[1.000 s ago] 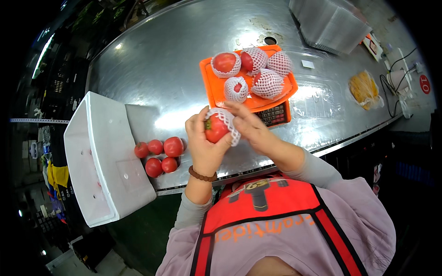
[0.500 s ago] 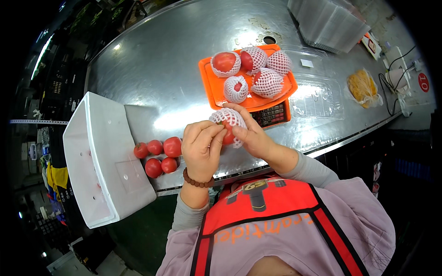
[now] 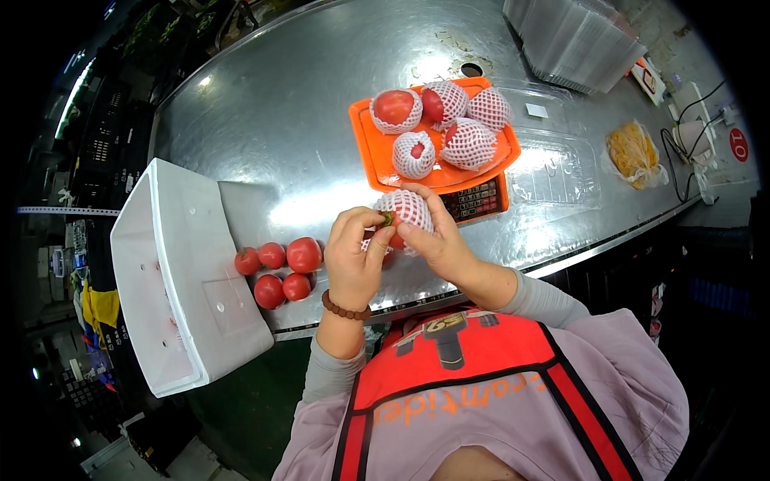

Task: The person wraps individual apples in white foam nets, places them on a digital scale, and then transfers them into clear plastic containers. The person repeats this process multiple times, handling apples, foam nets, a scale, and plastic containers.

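tomato in hand (image 3: pixel 399 223): red, green stem end showing at its left, mostly wrapped in white foam net sleeve (image 3: pixel 409 210); held above the steel table, just in front of the scale, between both hands
left hand (image 3: pixel 353 260): fingers curled round the tomato's left/lower side, thumb + index pinching at the stem end and net edge; bead bracelet (image 3: pixel 345 309) on wrist
right hand (image 3: pixel 437 240): fingers closed on the net-covered right side, thumb on top; gripping tomato w/ net
orange tray (image 3: pixel 375 152): sits on the scale, just beyond the hands; holds 4 netted tomatoes (image 3: pixel 437 128), packed close, some touching
scale (image 3: pixel 475 199): under the tray, keypad facing the person, just right of the held tomato
loose tomatoes (image 3: pixel 281 268): 5 bare red ones in a cluster on the table, left of left hand, beside the foam box
foam box (image 3: pixel 172 280): white, tilted, hanging over the table's near-left edge; inside not visible
clear clamshell tray (image 3: pixel 557 172): flat on table, right of scale
stack of clear trays (image 3: pixel 573 36): far right corner, well apart from hands
yellow bag (image 3: pixel 634 152): clear bag w/ yellow contents, right end of table, contents unclear
table (image 3: pixel 305 96): bare stainless steel, glare spots
person: red vest over lilac long sleeves, seen from above
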Available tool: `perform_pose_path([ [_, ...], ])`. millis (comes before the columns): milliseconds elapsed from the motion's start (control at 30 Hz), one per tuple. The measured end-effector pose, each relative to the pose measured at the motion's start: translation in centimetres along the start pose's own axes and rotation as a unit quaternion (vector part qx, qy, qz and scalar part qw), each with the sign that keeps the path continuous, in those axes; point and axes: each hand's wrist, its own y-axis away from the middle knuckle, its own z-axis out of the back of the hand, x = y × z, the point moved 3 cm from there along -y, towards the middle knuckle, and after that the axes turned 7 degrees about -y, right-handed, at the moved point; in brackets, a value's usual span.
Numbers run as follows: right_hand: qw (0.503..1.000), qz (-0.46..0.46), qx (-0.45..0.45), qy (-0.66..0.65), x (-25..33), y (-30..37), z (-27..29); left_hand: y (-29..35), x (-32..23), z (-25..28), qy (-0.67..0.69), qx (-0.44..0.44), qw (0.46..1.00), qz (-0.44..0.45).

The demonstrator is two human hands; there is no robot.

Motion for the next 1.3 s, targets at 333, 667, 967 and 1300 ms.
perform_pose_path([
  [333,0.999,-0.022,0.032,0.028,-0.3,-0.5,0.1,0.3,-0.1,0.0,-0.160,-0.006,0.983,-0.094],
  [667,0.970,-0.149,0.080,-0.175,-0.3,0.1,0.0,6.5,4.9,9.7,-0.162,0.017,0.980,0.119],
  [967,0.988,-0.072,0.134,0.004,-1.1,-0.2,-0.7,4.3,-3.3,5.3,-0.091,-0.013,0.996,-0.015],
  [1300,0.985,-0.099,0.133,0.045,-0.5,0.9,-0.2,0.5,-1.5,3.8,-0.113,0.128,0.984,-0.042],
])
